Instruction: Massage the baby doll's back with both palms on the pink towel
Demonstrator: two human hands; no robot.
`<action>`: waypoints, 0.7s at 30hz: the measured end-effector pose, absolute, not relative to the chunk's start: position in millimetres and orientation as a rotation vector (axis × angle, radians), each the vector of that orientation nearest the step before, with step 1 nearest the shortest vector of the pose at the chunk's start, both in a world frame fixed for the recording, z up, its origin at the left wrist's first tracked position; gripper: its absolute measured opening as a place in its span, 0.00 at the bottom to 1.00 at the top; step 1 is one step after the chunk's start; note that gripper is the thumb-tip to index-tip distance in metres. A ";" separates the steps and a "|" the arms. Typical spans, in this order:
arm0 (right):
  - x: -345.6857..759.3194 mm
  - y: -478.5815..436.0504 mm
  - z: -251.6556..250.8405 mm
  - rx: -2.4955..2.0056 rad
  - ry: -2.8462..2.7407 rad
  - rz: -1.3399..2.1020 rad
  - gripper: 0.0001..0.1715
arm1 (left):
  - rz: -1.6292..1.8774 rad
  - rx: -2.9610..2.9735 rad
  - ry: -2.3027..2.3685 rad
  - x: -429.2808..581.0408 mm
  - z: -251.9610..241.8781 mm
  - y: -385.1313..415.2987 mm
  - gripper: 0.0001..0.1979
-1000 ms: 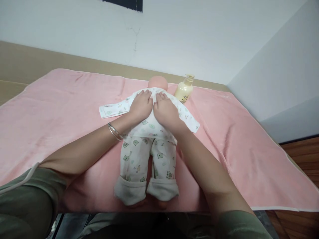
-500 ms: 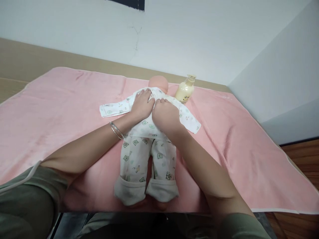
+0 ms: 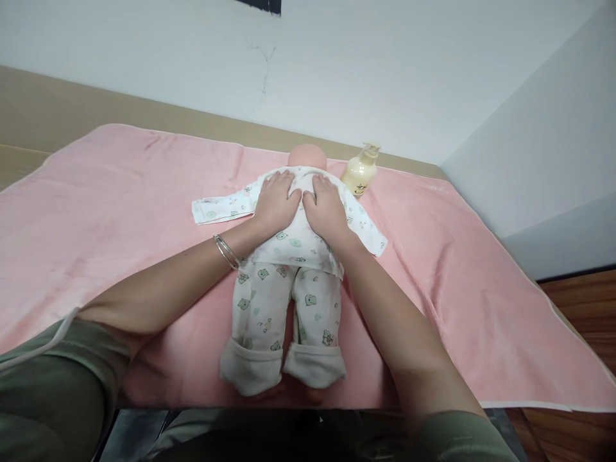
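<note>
A baby doll (image 3: 308, 156) lies on a pink towel (image 3: 158, 186), head toward the wall and feet toward me. It wears a white printed top (image 3: 293, 247) and matching trousers (image 3: 262, 308) with turned-up cuffs. My left hand (image 3: 276, 202) rests flat on the left side of the top's upper part, thumb spread. Beside it, my right hand (image 3: 327, 208) lies flat on the right side, fingers pointing toward the head. The thumbs are close together with a small gap between them. The doll's face is hidden.
A cream-coloured pump bottle (image 3: 360, 170) stands on the towel, right of the doll's head. Behind the towel runs a beige surface edge (image 3: 192, 125) along the white wall (image 3: 360, 70). Wooden flooring (image 3: 582, 308) shows at the right.
My right hand has opened from curled fingers to lie flat on the top, shifting slightly to the right. My left hand has stayed nearly in place.
</note>
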State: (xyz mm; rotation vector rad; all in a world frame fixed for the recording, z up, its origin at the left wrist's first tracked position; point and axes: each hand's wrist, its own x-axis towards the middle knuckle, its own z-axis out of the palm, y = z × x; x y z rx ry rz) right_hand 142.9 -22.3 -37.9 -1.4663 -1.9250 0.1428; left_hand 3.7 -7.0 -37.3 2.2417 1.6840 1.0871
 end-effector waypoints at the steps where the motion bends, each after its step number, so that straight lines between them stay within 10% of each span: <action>1: 142.7 -22.9 -37.9 -1.468 -1.924 0.142 0.35 | 1.074 2.247 1.692 4.0 -36.5 -7.8 0.31; 21: 135.3 -38.9 -26.9 -1.397 -1.879 0.120 0.37 | 1.213 2.233 1.676 -1.1 -39.4 -15.9 0.28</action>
